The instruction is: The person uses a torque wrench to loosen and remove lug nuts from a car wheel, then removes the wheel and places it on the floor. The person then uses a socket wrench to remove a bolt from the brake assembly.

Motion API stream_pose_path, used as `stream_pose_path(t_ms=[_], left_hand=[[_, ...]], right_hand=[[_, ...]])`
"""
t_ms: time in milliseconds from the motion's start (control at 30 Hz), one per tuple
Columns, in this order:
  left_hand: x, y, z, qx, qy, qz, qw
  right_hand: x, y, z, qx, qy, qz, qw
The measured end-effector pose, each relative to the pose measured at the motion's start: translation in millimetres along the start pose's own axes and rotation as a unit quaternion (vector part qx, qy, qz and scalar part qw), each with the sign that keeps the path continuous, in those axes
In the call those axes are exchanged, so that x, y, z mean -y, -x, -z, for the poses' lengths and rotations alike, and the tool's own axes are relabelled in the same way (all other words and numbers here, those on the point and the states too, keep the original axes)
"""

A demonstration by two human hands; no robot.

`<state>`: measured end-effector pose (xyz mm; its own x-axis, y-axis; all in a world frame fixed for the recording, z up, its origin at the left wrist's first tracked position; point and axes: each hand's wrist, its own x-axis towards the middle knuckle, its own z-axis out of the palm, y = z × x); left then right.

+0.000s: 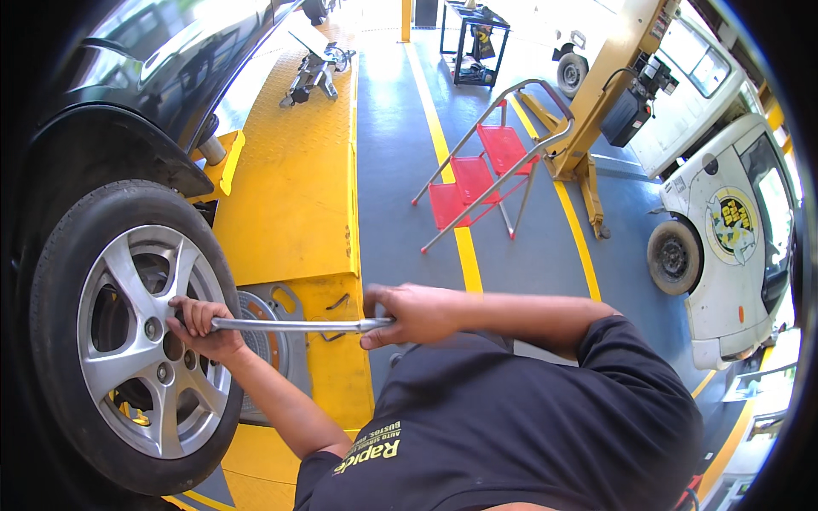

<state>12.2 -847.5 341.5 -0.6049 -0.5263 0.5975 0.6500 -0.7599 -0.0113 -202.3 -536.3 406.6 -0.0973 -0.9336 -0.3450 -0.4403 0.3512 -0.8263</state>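
Silver bar [290, 325], long, straight, smooth shaft with a thicker tip at its 3 o'clock end; sits just 9 o'clock of view centre, nearly level. Left hand [203, 330] has fingers curled round its 9 o'clock end, right at the wheel [141, 358]: five-spoke silver alloy, black tyre, metal lug nuts [164, 372] showing around the hub. Right hand [413, 315] is at the bar's 3 o'clock end, thumb below; fingers blurred, can't tell if closed. Lettering: yellow print on dark shirt [528, 426], 6 o'clock; round yellow-black emblem [731, 226] with letters on white vehicle [722, 294], 3 o'clock.
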Motion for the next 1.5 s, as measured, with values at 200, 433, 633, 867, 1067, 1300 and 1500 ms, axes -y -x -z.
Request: stream_pose_path(t_ms=[200, 433, 633, 867, 1067, 1300, 1500], left_hand=[[5, 19, -20, -0.389, -0.184, -0.172, 0.886], [-1, 5, -8, -0.142, -0.073, -0.042, 0.986], [8, 14, -17, -0.438, -0.257, -0.177, 0.843], [5, 1, 0, -0.078, -0.025, -0.053, 0.995], [-1, 13, -9, -0.440, -0.220, -0.220, 0.842], [-3, 9, 4, -0.090, 0.024, -0.073, 0.993], [8, 36, 11, -0.295, -0.182, -0.237, 0.908]], right_hand=[[-6, 8, -15, -0.097, 0.222, 0.126, 0.962], [-8, -2, -10, -0.041, 0.045, 0.063, 0.996], [0, 9, -15, -0.153, 0.238, 0.162, 0.946], [4, 3, 1, 0.161, -0.153, -0.127, 0.967], [-4, 11, -16, -0.159, 0.271, 0.136, 0.940], [-1, 8, 4, 0.124, -0.097, -0.113, 0.981], [-1, 17, -21, -0.260, 0.241, 0.174, 0.919]])
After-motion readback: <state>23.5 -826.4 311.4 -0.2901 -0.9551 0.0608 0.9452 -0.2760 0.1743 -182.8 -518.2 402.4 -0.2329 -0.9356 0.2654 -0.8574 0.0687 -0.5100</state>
